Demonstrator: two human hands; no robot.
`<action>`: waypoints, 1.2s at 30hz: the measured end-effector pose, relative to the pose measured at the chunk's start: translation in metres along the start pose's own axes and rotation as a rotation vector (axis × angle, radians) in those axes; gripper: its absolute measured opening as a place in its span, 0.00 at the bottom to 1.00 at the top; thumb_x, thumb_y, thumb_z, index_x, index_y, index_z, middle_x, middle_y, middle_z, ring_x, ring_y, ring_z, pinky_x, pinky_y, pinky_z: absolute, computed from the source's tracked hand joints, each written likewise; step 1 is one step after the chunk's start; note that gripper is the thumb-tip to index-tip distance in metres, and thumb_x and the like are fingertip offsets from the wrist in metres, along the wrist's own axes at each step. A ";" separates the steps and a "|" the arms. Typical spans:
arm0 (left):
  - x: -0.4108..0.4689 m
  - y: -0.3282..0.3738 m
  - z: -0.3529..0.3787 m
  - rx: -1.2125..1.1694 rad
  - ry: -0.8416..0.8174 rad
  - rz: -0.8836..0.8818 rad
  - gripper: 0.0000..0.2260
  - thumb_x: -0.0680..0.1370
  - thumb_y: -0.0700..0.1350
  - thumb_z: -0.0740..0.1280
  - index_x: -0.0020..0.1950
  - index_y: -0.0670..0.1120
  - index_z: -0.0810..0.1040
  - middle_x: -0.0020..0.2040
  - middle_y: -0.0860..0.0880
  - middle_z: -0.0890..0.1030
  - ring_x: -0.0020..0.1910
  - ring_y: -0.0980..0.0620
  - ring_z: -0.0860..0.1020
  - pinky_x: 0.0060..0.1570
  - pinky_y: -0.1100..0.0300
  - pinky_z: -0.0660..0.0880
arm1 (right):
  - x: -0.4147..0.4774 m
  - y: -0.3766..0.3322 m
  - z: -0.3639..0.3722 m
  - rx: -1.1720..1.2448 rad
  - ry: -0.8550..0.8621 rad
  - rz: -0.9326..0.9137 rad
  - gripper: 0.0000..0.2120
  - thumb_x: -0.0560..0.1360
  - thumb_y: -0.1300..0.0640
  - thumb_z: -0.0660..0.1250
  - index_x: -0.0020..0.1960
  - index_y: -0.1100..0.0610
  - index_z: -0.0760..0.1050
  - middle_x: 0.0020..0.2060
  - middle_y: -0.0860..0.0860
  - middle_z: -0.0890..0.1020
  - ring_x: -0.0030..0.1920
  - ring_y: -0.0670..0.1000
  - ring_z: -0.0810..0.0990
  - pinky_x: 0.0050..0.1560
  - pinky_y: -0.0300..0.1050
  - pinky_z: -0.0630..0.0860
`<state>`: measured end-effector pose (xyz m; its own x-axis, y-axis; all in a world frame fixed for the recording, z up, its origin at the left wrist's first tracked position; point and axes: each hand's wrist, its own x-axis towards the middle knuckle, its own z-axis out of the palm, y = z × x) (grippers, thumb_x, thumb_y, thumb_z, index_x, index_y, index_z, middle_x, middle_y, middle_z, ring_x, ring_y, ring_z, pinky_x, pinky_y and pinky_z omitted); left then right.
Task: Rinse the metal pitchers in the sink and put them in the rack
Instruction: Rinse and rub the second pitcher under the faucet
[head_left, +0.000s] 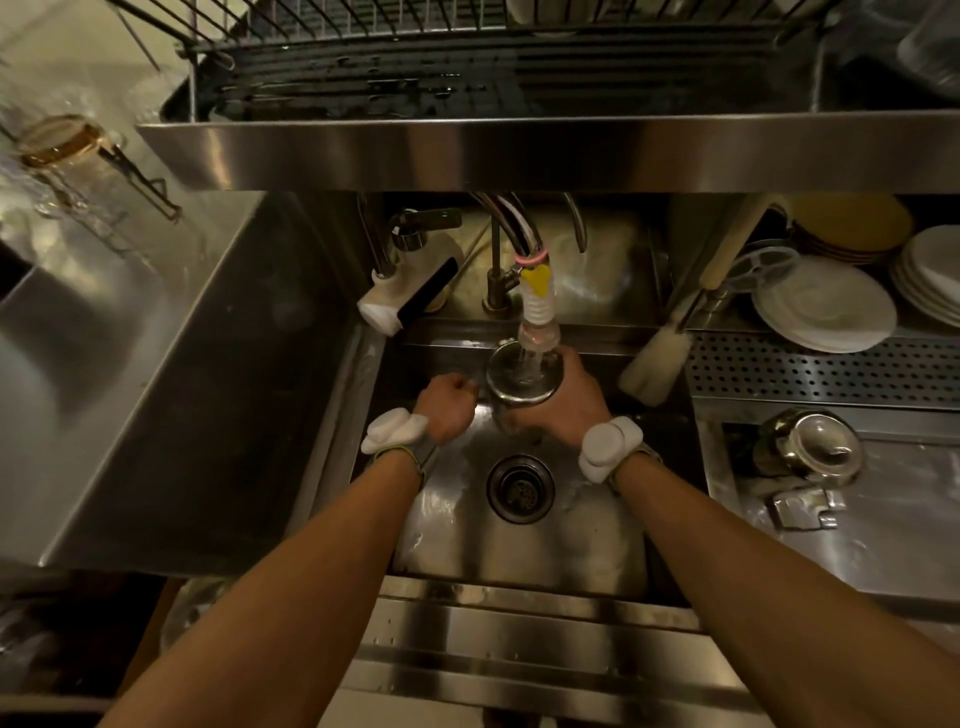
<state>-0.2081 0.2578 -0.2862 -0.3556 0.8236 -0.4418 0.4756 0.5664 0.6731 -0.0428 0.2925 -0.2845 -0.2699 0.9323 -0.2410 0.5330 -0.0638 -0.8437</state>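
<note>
I was in the middle of the rinse. My right hand (563, 402) was wrapped around a metal pitcher (522, 374) under the faucet nozzle (537, 327), above the sink (597, 545). My left hand (447, 408) was curled closed beside it, maybe on the handle; I could not tell. The pitcher stood upright, mouth up. Another pitcher (810, 449) waited on the right counter. I saw no pitcher in the rack (363, 62) above.

The right hand (563, 402) covers the near side of the metal pitcher (522, 376), and its base cannot be seen. The left hand (448, 410) is curled, fingertips out of sight. At the top edge the wire rack (363, 31) is cut off. Glassware (62, 150) at upper left is blurred.
</note>
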 end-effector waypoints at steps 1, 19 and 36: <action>0.000 0.001 0.000 -0.002 0.004 0.007 0.14 0.79 0.48 0.60 0.56 0.42 0.80 0.58 0.40 0.82 0.58 0.39 0.79 0.61 0.49 0.74 | 0.001 0.004 -0.002 0.044 0.037 0.018 0.49 0.52 0.49 0.83 0.68 0.52 0.65 0.56 0.44 0.79 0.55 0.45 0.78 0.55 0.39 0.74; 0.034 0.099 -0.067 0.276 0.340 0.392 0.35 0.75 0.46 0.65 0.78 0.50 0.50 0.66 0.43 0.75 0.62 0.43 0.76 0.57 0.54 0.73 | 0.007 -0.001 -0.012 -0.025 -0.046 0.030 0.49 0.53 0.50 0.84 0.69 0.53 0.65 0.56 0.44 0.77 0.55 0.45 0.77 0.58 0.41 0.74; 0.051 0.092 -0.077 0.469 0.344 0.385 0.22 0.72 0.46 0.65 0.65 0.50 0.63 0.57 0.43 0.78 0.54 0.39 0.78 0.51 0.49 0.74 | -0.002 -0.002 -0.007 0.030 -0.028 0.016 0.48 0.55 0.53 0.83 0.69 0.55 0.63 0.58 0.47 0.77 0.57 0.45 0.76 0.55 0.37 0.70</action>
<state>-0.2442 0.3495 -0.2015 -0.2902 0.9561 0.0416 0.8886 0.2530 0.3826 -0.0375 0.2930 -0.2794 -0.2843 0.9206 -0.2678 0.5137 -0.0896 -0.8533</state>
